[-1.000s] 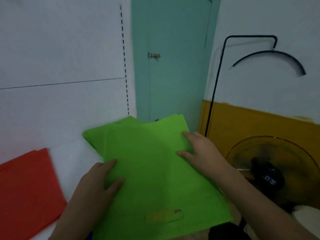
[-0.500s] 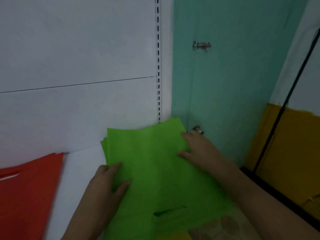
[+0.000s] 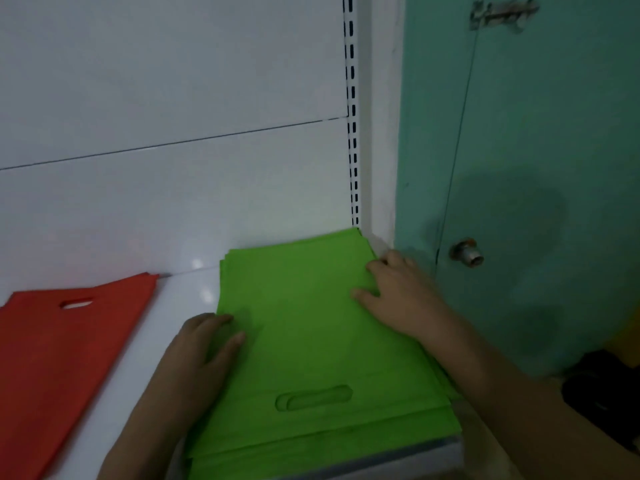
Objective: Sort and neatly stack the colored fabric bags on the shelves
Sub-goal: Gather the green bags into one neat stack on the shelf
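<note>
The white shelf [image 3: 194,292] fills the lower frame, its slotted upright [image 3: 352,133] rising at upper centre; a teal door [image 3: 519,168] with a knob [image 3: 467,252] is seen at right. The green bag stack [image 3: 311,334] lies at lower centre, pushed into the back corner; a red bag stack [image 3: 62,358] lies well apart at lower left. The left hand [image 3: 197,355] and right hand [image 3: 398,296] are laid flat on the green edges, each grip released, fingers straight. The fabric is judged light, limp and prone to sliding; it is best squared by its side edges; the upright and door crowd the right.
</note>
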